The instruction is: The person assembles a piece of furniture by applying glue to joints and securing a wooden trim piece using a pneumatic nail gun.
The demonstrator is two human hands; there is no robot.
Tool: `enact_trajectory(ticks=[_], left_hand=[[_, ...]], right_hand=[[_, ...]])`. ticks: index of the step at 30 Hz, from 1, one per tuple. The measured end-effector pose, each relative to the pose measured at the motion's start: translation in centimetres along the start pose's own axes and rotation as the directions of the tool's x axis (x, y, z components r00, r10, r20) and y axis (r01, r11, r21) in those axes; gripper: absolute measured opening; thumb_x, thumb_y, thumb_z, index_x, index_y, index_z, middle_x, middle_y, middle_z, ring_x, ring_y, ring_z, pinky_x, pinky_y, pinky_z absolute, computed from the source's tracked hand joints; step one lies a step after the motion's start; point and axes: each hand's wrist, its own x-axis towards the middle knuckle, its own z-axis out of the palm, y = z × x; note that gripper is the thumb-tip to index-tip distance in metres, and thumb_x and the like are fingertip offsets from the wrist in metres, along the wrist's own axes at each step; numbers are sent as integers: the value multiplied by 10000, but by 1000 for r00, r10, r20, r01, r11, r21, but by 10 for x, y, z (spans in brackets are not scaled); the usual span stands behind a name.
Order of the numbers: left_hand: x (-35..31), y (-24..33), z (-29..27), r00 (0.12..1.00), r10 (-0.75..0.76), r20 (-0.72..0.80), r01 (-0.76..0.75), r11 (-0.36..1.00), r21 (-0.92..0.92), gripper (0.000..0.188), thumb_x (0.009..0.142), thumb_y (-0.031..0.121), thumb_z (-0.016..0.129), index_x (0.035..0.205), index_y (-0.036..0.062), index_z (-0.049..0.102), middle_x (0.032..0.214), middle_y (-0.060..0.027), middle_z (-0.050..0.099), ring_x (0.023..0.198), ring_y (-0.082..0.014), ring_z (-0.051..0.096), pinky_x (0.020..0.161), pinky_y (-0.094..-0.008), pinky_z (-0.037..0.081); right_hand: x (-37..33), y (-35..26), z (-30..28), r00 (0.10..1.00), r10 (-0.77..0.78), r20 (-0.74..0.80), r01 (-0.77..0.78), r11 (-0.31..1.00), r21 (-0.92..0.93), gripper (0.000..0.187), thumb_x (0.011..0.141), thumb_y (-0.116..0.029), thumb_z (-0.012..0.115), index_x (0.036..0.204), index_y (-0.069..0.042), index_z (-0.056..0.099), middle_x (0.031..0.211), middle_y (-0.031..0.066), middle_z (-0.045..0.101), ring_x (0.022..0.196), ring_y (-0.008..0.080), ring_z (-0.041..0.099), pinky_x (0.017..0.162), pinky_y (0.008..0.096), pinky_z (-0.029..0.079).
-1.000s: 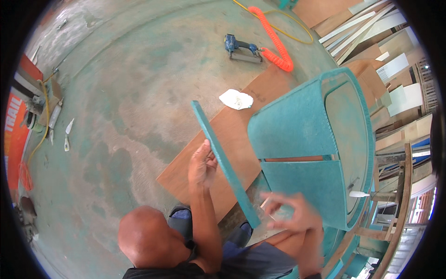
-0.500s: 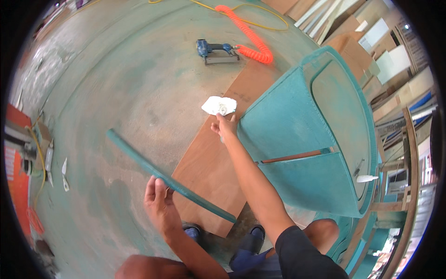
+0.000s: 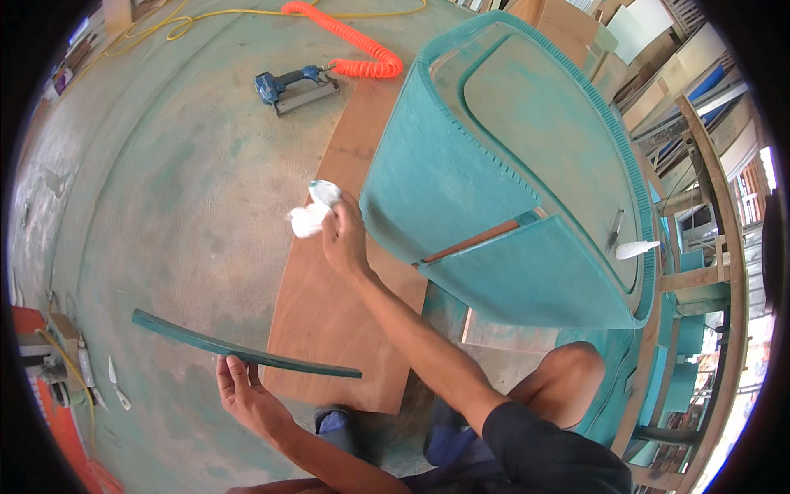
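Observation:
A slim, slightly curved teal strip (image 3: 247, 351) is pinched between the thumb and fingers of my left hand (image 3: 247, 395), held above the floor at lower left. My right hand (image 3: 344, 235) grips a crumpled white cloth or tissue (image 3: 311, 216), with a teal smear at its upper edge, over a brown wooden board (image 3: 329, 305). To the right of that hand stands a large teal curved piece (image 3: 444, 156) with a ribbed rim. A narrow gap (image 3: 477, 239) showing brown wood runs across its side wall.
A blue air nail gun (image 3: 296, 86) with an orange coiled hose (image 3: 354, 37) lies on the floor beyond the board. A white nozzle bottle (image 3: 636, 249) rests on the teal piece. Wooden framing (image 3: 708, 189) stands at right; an orange box (image 3: 58, 412) sits at far left.
My right hand has lifted the white cloth off the board and drawn it nearer. The strip in my left hand has turned flatter. The whole view has shifted.

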Motion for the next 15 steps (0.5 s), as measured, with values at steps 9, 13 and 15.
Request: enact_trajectory(ticks=[9, 13, 15], left_hand=[[-16, 9, 5, 994, 70, 86, -61, 993, -99, 245, 1033, 202, 660, 1182, 8, 657, 1011, -42, 709, 923, -122, 659, 879, -297, 500], [-23, 15, 1, 995, 68, 77, -63, 996, -62, 246, 1038, 197, 651, 1188, 2, 655, 1027, -48, 698, 941, -128, 640, 886, -295, 497], [-24, 19, -1, 994, 76, 85, -72, 996, -44, 247, 1048, 171, 628, 1212, -14, 640, 1043, -55, 681, 948, -129, 621, 882, -298, 502]], right_hand=[[-96, -33, -45, 905, 351, 241, -339, 936, -91, 403, 939, -214, 686, 1213, -14, 469, 1069, 262, 665, 969, 403, 672, 851, 487, 527], [-104, -26, -43, 765, 347, 542, -228, 934, -277, 393, 927, -314, 701, 1154, -11, 597, 1094, 211, 692, 1011, 407, 669, 859, 507, 525], [-104, -21, -45, 718, 404, 567, -311, 915, -257, 353, 937, -311, 685, 1115, -12, 629, 1060, 192, 701, 975, 412, 674, 846, 498, 530]])
